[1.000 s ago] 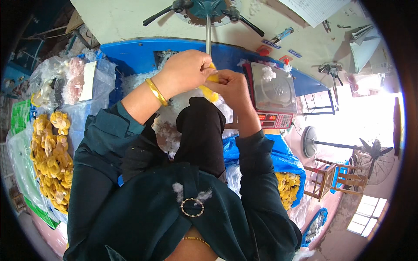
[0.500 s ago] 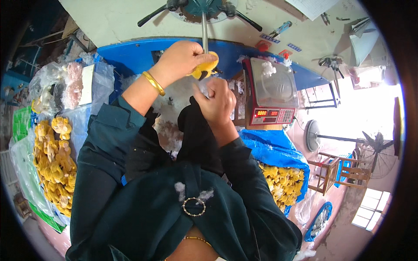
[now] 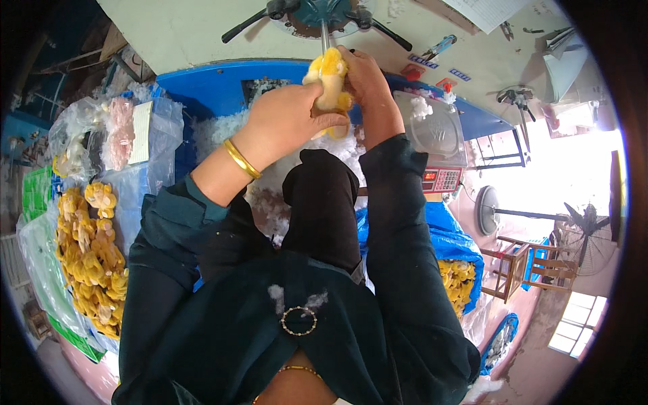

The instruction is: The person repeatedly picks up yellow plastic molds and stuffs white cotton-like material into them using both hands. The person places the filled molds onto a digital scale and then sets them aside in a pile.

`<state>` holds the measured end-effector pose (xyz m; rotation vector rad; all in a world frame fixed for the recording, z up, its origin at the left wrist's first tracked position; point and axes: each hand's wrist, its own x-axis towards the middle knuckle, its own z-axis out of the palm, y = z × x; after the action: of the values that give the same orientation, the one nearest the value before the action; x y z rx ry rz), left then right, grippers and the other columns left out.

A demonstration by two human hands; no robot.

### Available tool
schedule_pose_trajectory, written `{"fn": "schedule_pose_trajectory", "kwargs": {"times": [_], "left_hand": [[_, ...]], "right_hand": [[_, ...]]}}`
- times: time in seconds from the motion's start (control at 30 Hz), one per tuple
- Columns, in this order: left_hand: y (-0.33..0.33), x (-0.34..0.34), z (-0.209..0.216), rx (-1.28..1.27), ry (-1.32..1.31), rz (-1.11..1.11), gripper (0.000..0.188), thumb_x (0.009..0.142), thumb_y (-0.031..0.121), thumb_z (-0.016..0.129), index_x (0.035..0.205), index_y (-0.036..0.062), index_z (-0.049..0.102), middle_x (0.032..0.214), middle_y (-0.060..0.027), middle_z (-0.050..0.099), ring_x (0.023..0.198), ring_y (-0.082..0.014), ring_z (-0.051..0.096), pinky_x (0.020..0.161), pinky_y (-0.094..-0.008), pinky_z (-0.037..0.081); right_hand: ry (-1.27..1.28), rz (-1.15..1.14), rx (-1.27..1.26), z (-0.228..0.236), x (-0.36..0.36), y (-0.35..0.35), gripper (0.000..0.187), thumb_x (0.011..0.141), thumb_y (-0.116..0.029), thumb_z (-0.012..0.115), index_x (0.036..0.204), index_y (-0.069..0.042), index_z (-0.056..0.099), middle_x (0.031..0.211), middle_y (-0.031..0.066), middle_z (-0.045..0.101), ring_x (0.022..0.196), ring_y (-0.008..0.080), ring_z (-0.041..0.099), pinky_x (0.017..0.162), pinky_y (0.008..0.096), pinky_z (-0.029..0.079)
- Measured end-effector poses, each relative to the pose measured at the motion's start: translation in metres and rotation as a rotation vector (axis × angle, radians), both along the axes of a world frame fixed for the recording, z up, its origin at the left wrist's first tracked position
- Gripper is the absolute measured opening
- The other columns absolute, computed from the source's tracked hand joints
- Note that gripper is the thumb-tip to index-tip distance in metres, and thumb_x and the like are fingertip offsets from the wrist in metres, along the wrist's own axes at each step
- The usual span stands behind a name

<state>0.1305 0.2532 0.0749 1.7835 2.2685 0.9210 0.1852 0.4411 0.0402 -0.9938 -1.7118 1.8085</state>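
Note:
A yellow and cream plush toy (image 3: 329, 88) is held upright between my hands at the lower end of a thin metal tube (image 3: 325, 35). My left hand (image 3: 287, 118) grips the toy's lower part, thumb across its front. At its upper right side, my right hand (image 3: 366, 75) is closed on the toy, its fingers partly hidden behind it. The tube comes out of a dark green machine fitting (image 3: 324, 12) with black handles. Whether its tip is inside the toy is hidden.
White stuffing (image 3: 266, 202) lies around my legs. A red digital scale (image 3: 442, 179) stands to the right, partly behind my arm. Heaps of yellow plush pieces lie at left (image 3: 91, 263) and right (image 3: 457, 282). A blue-handled tool (image 3: 440, 46) rests on the pale panel.
My right hand has moved up and right, from below the toy to its upper side, and now holds it. The toy has been turned upright, its cream side showing.

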Motion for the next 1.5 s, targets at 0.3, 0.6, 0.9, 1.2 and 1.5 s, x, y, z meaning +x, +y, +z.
{"fn": "schedule_pose_trajectory", "kwargs": {"times": [0.3, 0.6, 0.9, 1.2, 1.5], "left_hand": [[-0.013, 0.002, -0.026, -0.027, -0.033, 0.040, 0.037, 0.081, 0.039, 0.067, 0.086, 0.0043, 0.057, 0.073, -0.0129, 0.062, 0.071, -0.0324, 0.062, 0.061, -0.0406, 0.048], [-0.033, 0.008, -0.033, -0.028, 0.069, 0.022, 0.035, 0.078, 0.036, 0.069, 0.092, 0.0052, 0.060, 0.074, -0.0132, 0.062, 0.070, -0.0325, 0.062, 0.061, -0.0410, 0.048], [-0.053, 0.029, -0.020, 0.120, -0.394, 0.198, 0.039, 0.080, 0.035, 0.073, 0.095, 0.0023, 0.059, 0.071, -0.0045, 0.060, 0.062, -0.0153, 0.061, 0.056, -0.0260, 0.049], [-0.012, 0.015, -0.023, -0.106, -1.122, 0.052, 0.045, 0.092, 0.044, 0.057, 0.093, 0.0002, 0.063, 0.075, -0.0065, 0.065, 0.058, -0.0100, 0.063, 0.047, -0.0192, 0.048], [0.050, -0.001, -0.071, 0.107, 0.193, 0.266, 0.018, 0.080, 0.022, 0.065, 0.085, 0.0047, 0.060, 0.076, -0.0167, 0.061, 0.068, -0.0352, 0.062, 0.058, -0.0441, 0.049]], "right_hand": [[-0.005, -0.250, 0.366, -0.034, 0.032, -0.062, 0.037, 0.096, -0.025, 0.049, 0.084, 0.007, 0.061, 0.074, 0.0176, 0.064, 0.067, 0.0265, 0.062, 0.061, 0.0354, 0.047], [0.338, -0.375, 0.114, -0.048, 0.049, -0.114, 0.038, 0.099, -0.031, 0.048, 0.098, 0.006, 0.055, 0.080, 0.0085, 0.059, 0.076, 0.0150, 0.057, 0.069, 0.0296, 0.047], [0.337, -0.075, -0.463, 0.005, 0.069, -0.107, 0.036, 0.092, -0.023, 0.043, 0.112, 0.003, 0.056, 0.098, 0.0157, 0.065, 0.082, 0.0251, 0.067, 0.071, 0.0357, 0.056], [0.376, 0.251, -0.538, -0.029, 0.031, -0.041, 0.031, 0.097, -0.023, 0.048, 0.116, 0.000, 0.054, 0.101, 0.0110, 0.064, 0.088, 0.0206, 0.065, 0.076, 0.0328, 0.054], [0.358, 0.371, 0.346, -0.047, -0.029, 0.019, 0.023, 0.085, -0.007, 0.060, 0.108, -0.004, 0.058, 0.099, 0.0042, 0.064, 0.087, 0.0119, 0.060, 0.076, 0.0274, 0.049]]}}
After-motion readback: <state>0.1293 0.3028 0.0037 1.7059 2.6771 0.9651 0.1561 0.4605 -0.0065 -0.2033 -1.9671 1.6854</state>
